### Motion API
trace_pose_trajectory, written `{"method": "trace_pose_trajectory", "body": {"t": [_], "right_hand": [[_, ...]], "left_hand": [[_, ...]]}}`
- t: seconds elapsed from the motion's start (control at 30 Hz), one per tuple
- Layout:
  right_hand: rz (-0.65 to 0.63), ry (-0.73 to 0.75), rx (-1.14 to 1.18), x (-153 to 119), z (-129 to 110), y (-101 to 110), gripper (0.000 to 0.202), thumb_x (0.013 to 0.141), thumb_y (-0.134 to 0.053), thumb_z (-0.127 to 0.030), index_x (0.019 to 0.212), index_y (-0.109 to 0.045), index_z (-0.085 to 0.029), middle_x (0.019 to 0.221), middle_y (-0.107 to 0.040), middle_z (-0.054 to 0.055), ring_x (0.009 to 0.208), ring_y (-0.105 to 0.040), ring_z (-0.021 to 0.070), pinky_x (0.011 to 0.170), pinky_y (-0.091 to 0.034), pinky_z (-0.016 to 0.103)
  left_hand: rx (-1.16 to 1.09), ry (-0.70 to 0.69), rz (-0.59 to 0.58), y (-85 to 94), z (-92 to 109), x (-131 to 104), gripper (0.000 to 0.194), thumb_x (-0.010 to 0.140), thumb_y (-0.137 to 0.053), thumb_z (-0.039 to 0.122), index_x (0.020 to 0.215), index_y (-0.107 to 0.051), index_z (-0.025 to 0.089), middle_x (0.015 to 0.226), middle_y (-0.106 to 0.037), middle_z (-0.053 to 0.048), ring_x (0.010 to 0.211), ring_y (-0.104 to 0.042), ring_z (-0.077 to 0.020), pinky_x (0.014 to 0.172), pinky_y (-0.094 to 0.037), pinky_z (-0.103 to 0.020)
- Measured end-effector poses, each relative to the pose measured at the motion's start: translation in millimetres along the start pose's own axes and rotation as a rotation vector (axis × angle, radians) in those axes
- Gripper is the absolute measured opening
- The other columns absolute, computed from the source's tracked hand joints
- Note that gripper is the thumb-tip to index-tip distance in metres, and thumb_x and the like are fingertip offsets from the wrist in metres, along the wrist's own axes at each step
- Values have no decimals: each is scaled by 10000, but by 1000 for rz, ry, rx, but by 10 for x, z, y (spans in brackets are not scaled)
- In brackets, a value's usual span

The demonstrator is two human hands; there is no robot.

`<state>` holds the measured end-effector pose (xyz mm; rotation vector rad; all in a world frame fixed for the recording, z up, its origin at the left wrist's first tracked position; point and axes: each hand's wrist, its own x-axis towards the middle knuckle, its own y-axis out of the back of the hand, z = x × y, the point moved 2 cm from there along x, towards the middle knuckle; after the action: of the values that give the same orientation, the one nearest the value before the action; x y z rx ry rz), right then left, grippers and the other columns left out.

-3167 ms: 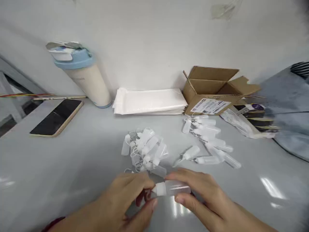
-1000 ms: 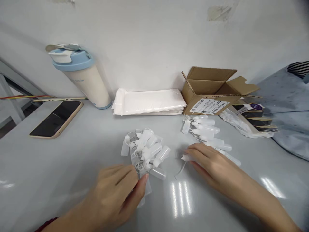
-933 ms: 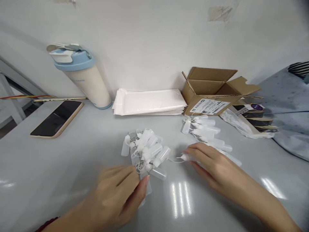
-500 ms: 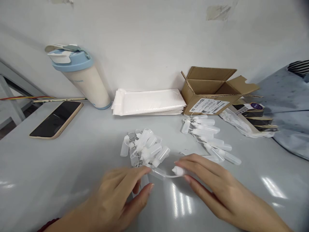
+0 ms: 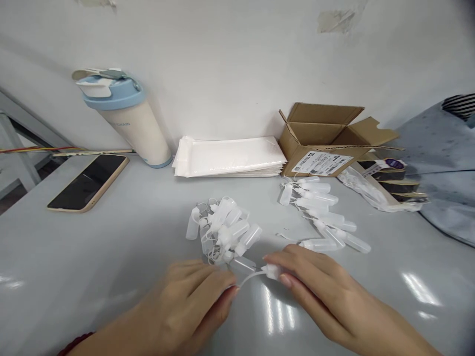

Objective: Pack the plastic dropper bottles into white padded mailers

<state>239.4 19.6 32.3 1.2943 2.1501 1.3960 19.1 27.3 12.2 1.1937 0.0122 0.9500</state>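
My right hand (image 5: 319,287) grips a small white dropper bottle (image 5: 272,271), its nozzle pointing left. A thin metal needle seems to stick out of the nozzle. From the bottle's neck a white strap (image 5: 252,276) curves left to the pinched thumb and fingers of my left hand (image 5: 193,296); the strap's end is hidden there. Just beyond my left hand lies a heap of translucent dropper bottles (image 5: 237,230), one of them close to the held nozzle. Further right, more such bottles (image 5: 321,200) lie in a loose row.
At the back stands a stack of white padded envelopes (image 5: 230,155) beside an open cardboard box (image 5: 315,148). A tumbler (image 5: 129,118) and a phone (image 5: 89,183) are on the left. On the right lies a tray with dark packs (image 5: 393,185), near a person's pale blue clothing (image 5: 438,163).
My left thumb and fingers have closed on the strap's far end. The strap now bends down toward them, and the held bottle has shifted slightly, showing a needle at its nozzle.
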Motion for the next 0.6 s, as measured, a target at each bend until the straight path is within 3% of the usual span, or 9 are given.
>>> {"method": "trace_pose_trajectory", "body": {"t": [0.13, 0.33, 0.6], "right_hand": [[-18, -6, 42, -11, -11, -10, 240, 986, -352, -195, 1112, -556, -185, 958, -713, 65, 876, -704, 182, 683, -581, 269], [-76, -24, 131, -27, -47, -46, 240, 1006, -336, -233, 1114, -546, -191, 956, -719, 45, 842, -703, 165, 639, -562, 248], [-130, -22, 229, -15, -121, -66, 250, 1008, -341, -248, 1098, -554, -152, 960, -718, 71, 843, -701, 180, 670, -554, 265]], "left_hand": [[-91, 4, -102, -20, -5, -46, 149, 946, -425, 123, 951, -553, 198, 692, -640, 30, 555, -586, -119, 551, -458, -251], [-227, 158, -66, -34, -47, -77, 135, 937, -470, 123, 984, -545, 224, 723, -644, 59, 571, -583, -81, 574, -448, -192], [-289, 214, -114, -46, 2, -41, 127, 964, -439, 184, 917, -545, 235, 617, -586, 75, 491, -533, -85, 481, -402, -190]]}}
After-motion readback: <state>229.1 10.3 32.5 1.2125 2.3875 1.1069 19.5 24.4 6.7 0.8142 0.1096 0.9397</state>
